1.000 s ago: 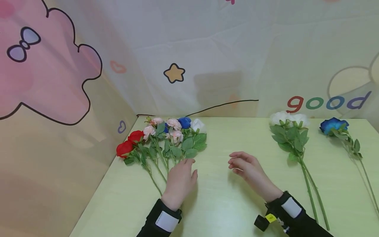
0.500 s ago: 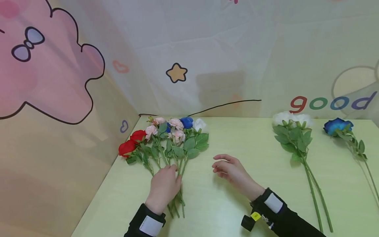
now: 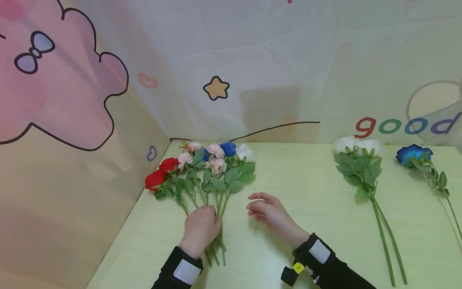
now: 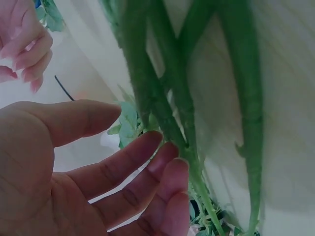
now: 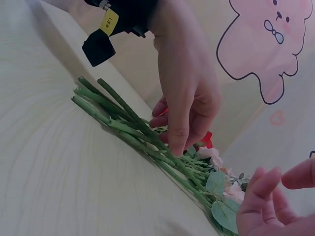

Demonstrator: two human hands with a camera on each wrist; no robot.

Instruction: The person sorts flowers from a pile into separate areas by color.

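Observation:
Flowers lie as a loose bunch at the left of the table: red roses (image 3: pixel 155 180), pink blooms (image 3: pixel 217 165), a blue rose (image 3: pixel 228 149) and a white one (image 3: pixel 245 152). My left hand (image 3: pixel 200 228) is over their green stems (image 3: pixel 220 239). In the left wrist view its loosely bent fingers (image 4: pixel 133 191) reach right to the stems (image 4: pixel 162 93), the thumb held apart from the fingertips. My right hand (image 3: pixel 270 214), fingers loosely bent, is empty just right of the bunch. It also shows in the right wrist view, low at the right edge.
White flowers (image 3: pixel 357 146) with long stems lie on the table (image 3: pixel 299 168) at the right. Beyond them is a single blue rose (image 3: pixel 413 154). A printed cloth (image 3: pixel 281 60) hangs behind the table, and the left wall (image 3: pixel 90 192) borders its left edge.
My left hand has moved left and toward me, from near the leaves to lower on the stems. My right hand has come left toward the bunch. The flowers keep their places.

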